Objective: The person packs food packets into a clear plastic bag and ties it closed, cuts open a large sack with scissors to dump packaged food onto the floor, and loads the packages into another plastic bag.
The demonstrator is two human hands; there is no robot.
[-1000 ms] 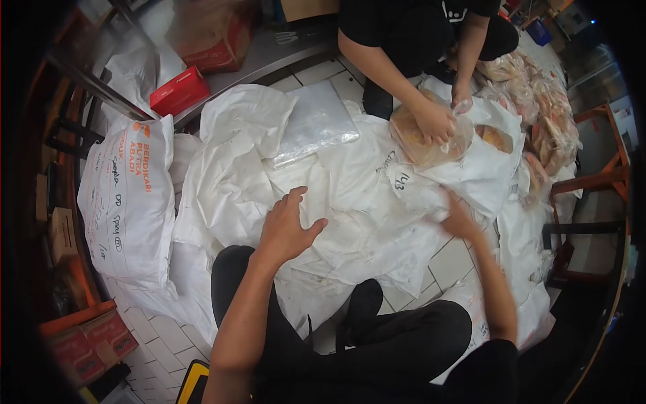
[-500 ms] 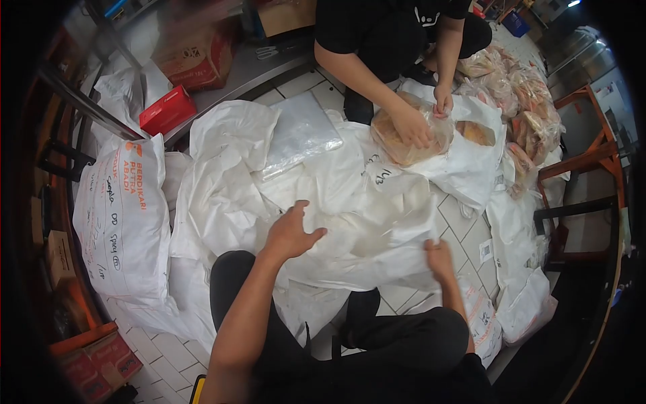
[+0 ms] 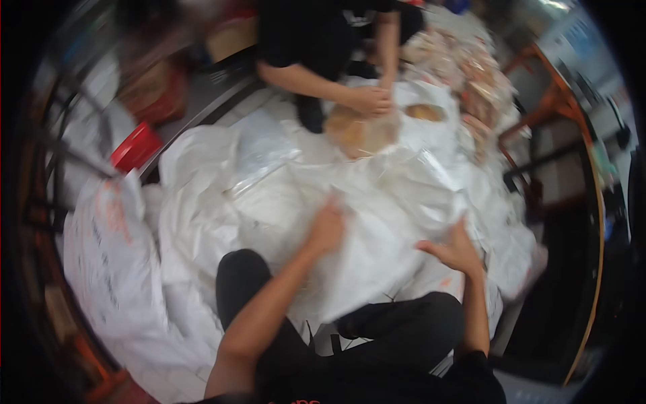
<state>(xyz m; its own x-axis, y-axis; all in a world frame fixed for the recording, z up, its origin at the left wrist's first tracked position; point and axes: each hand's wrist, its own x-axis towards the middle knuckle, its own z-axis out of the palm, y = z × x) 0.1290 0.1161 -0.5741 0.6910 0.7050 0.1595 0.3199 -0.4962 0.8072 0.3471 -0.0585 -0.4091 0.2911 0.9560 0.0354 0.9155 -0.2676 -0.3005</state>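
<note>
A large, crumpled white sack (image 3: 383,236) spreads over my lap and between my hands. My left hand (image 3: 328,225) is at the near left part of this sack, touching or just over it. Motion smears its fingers, so I cannot make out whether they grip the fabric. At the sack's right side, my right hand (image 3: 456,250) is open, with its thumb stretched away from the raised fingers. A stack of clear plastic bags (image 3: 262,151) lies on white sacking beyond my left hand.
Opposite me, a person's hands (image 3: 373,99) hold the top of a clear bag of brownish food (image 3: 360,135). Filled bags (image 3: 471,74) are piled at the back right. A full printed sack (image 3: 114,256) and a red box (image 3: 136,147) are on the left. An orange-framed rack (image 3: 572,101) stands right.
My view has swung right. My left hand has moved right across the sack, whose near part has shifted. The other person's hands have come together at the bag's top.
</note>
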